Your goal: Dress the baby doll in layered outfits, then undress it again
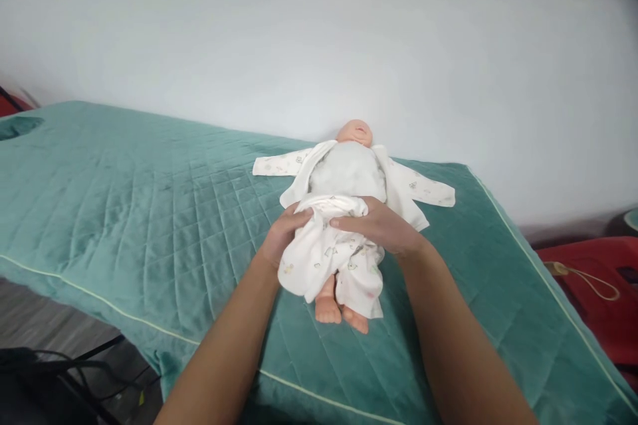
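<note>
A baby doll (pixel 355 132) lies on its back, head toward the wall and bare feet toward me. Its white printed jacket (pixel 399 186) is spread open with both sleeves out to the sides, baring a pale cloth torso (pixel 347 171). White printed pants (pixel 329 249) cover the legs, bunched near the waist. My left hand (pixel 286 234) grips the pants at the left side of the waistband. Across from it, my right hand (pixel 381 226) is closed on the right side, its thumb over the front. The fingers beneath the fabric are hidden.
A green quilted cover (pixel 199 212) lies over the bed, with a round hole (pixel 20 126) at far left. A white wall (pixel 319 53) borders the far side. At right stands a red object (pixel 598 292) with a cord; dark equipment (pixel 40 385) with cables is at lower left.
</note>
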Available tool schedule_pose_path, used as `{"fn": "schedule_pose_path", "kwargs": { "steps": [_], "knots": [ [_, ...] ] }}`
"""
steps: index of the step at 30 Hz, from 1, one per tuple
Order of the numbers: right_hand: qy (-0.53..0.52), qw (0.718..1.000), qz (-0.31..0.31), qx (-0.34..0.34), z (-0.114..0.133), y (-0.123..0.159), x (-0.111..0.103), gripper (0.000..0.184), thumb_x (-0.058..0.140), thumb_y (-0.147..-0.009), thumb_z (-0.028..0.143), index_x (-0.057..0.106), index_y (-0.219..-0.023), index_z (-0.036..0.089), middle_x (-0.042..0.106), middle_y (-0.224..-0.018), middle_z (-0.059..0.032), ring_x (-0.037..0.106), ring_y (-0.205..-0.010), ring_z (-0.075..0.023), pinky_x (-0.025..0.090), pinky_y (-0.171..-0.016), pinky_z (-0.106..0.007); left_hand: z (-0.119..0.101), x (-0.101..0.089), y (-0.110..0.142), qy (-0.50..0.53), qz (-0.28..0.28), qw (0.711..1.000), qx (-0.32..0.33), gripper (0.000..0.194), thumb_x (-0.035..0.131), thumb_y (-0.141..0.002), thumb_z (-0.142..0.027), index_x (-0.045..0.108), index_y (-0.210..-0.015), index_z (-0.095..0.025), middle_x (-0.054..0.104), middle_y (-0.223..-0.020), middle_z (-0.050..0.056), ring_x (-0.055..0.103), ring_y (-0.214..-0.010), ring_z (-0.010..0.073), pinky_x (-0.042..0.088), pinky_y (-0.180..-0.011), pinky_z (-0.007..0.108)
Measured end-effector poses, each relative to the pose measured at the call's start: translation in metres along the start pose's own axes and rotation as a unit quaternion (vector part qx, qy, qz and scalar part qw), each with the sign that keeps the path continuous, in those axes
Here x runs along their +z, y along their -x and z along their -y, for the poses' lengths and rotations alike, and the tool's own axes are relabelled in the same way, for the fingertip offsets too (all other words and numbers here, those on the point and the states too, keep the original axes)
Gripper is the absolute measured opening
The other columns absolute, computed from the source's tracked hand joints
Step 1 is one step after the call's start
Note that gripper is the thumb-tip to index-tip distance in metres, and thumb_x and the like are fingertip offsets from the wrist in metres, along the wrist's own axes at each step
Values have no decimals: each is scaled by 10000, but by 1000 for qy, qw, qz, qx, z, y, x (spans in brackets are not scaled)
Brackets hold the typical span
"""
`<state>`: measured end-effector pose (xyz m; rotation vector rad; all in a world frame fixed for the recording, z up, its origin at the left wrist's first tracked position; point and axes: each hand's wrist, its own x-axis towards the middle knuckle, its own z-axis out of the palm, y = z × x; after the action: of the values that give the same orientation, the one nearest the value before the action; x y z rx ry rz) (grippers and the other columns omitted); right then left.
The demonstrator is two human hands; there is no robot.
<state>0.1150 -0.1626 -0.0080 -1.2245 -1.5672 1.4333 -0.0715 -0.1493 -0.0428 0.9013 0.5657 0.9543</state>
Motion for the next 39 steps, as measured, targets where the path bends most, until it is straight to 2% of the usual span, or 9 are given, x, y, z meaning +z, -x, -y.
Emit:
{"fn": "schedule_pose_path", "kwargs": {
  "steps": [9, 13, 17, 20, 22, 24, 27, 33, 39],
  "knots": [
    [157, 975, 85, -135, -7, -2, -14, 106, 639, -705, 213, 535, -698, 193, 544, -712, 44, 487, -688, -128, 363, -635, -247, 11, 28, 71, 0, 3, 999, -37, 393, 778, -657, -473, 735, -781, -103, 643, -632, 78, 573, -583, 173, 433, -579, 283],
    [211, 958, 104, -161, -7, -1, -12, 84, 521, -673, 118, 541, -703, 194, 578, -729, 28, 502, -697, -137, 377, -664, -256, 20, 62, 111, -7, -51, 998, -42, 333, 753, -740, -396, 755, -968, -154, 716, -833, 92, 656, -843, 249, 501, -812, 353],
    [280, 946, 115, -115, -7, -1, -8, 141, 498, -639, 86, 563, -710, 190, 623, -747, 12, 532, -677, -137, 375, -624, -243, 54, 85, 138, 81, -153, 985, -5, 462, 740, -770, -358, 688, -1207, -217, 687, -1205, 95, 575, -1207, 306, 417, -1066, 419],
    [322, 934, 114, -103, -10, -3, -6, 134, 532, -645, 94, 600, -713, 186, 666, -768, 5, 573, -706, -143, 374, -623, -236, 83, 81, 149, 127, -206, 970, 12, 478, 745, -769, -376, 683, -1209, -199, 694, -1198, 108, 577, -1225, 304, 400, -1106, 428],
    [342, 927, 111, -111, -12, -4, -5, 116, 560, -661, 110, 625, -717, 188, 693, -793, 3, 599, -741, -149, 380, -644, -236, 92, 72, 153, 114, -262, 958, -3, 471, 776, -735, -389, 701, -1148, -176, 723, -1109, 116, 635, -1131, 300, 489, -1019, 426],
    [353, 924, 108, -103, -13, -4, -4, 87, 598, -673, 143, 646, -725, 192, 712, -810, 1, 611, -751, -152, 381, -641, -235, 90, 63, 156, 57, -332, 941, -23, 460, 818, -675, -410, 719, -1045, -155, 736, -1000, 108, 684, -971, 280, 591, -817, 385],
    [373, 918, 104, -85, -11, -3, -2, 72, 686, -670, 246, 661, -713, 194, 720, -797, -8, 613, -744, -163, 379, -621, -235, 75, 52, 155, -51, -390, 919, -31, 436, 806, -666, -455, 708, -968, -157, 716, -964, 81, 668, -828, 227, 593, -576, 297],
    [413, 902, 99, -74, -8, -2, 3, 107, 680, -686, 304, 651, -666, 203, 709, -750, -5, 597, -699, -150, 349, -602, -242, 62, 42, 145, -192, -380, 903, -50, 353, 718, -715, -469, 685, -874, -155, 597, -766, 16, 564, -597, 142, 534, -485, 263],
    [407, 903, 102, -89, -9, -2, 1, 53, 632, -671, 237, 616, -641, 196, 676, -714, 5, 562, -672, -141, 328, -592, -249, 55, 55, 139, -122, -312, 940, -56, 349, 706, -740, -433, 672, -936, -145, 585, -826, 44, 523, -683, 144, 488, -500, 232]
  ]
}}
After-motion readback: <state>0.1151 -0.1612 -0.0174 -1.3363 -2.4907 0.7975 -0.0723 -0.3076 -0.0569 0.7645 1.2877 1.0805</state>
